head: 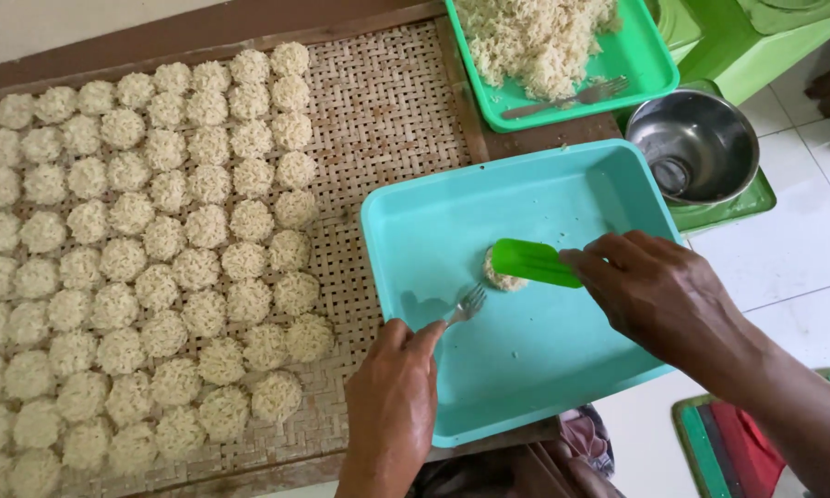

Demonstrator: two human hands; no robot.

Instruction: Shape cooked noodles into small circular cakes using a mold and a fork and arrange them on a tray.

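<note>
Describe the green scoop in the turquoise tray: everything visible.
The green scoop looks like bright, smooth plastic, short and rounded. It lies nearly level, tilted slightly down to the right, over the middle of the turquoise tray. The right hand grips its right end. Its left end sits over a small pale noodle clump, which shows beneath its edge. The fork in the left hand points toward that clump from below, apparently not touching the scoop.

Steel bowl (696, 143), green tray (650, 55) of loose noodles (535, 37).
</note>
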